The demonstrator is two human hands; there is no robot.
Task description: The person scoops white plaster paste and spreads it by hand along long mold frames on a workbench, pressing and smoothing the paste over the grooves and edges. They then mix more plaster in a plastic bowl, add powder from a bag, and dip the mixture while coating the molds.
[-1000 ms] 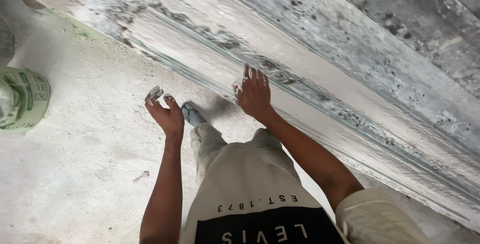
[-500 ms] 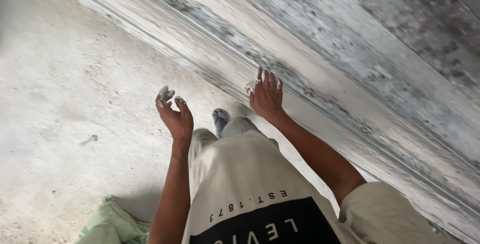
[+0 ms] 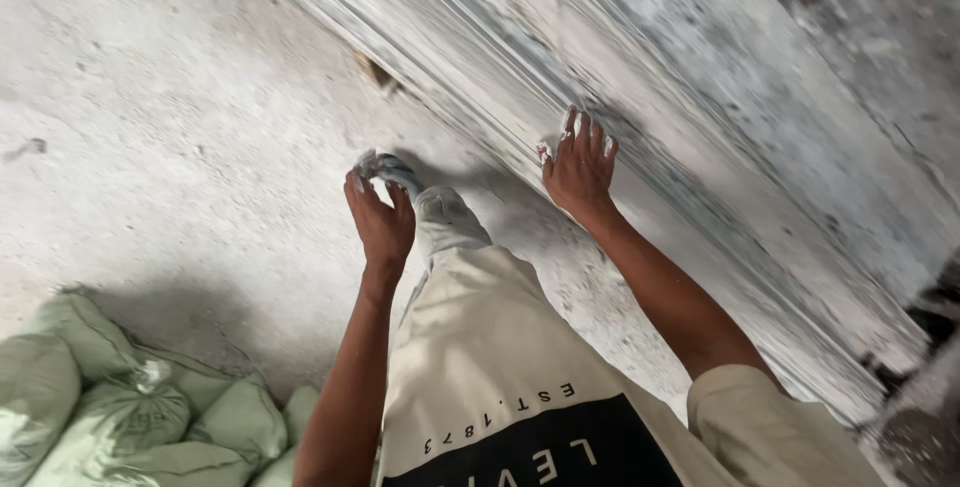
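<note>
A stack of leaning stone slabs [image 3: 640, 77] is touched by the right hand [image 3: 580, 169], fingers spread flat on its edge. The left hand [image 3: 380, 217], loosely curled and holding nothing, is held just beside the stack. Three green sacks [image 3: 120, 407] are seen well apart from it on the concrete floor [image 3: 170, 147].

My cream short-sleeved shirt [image 3: 500, 367] with a black printed band, dusty pale trousers [image 3: 445, 222], white dust on my fingertips [image 3: 572, 125]

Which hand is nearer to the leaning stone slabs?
Right. The right hand lies flat on the stone slabs' edge; the left hand hangs apart, over the floor.
</note>
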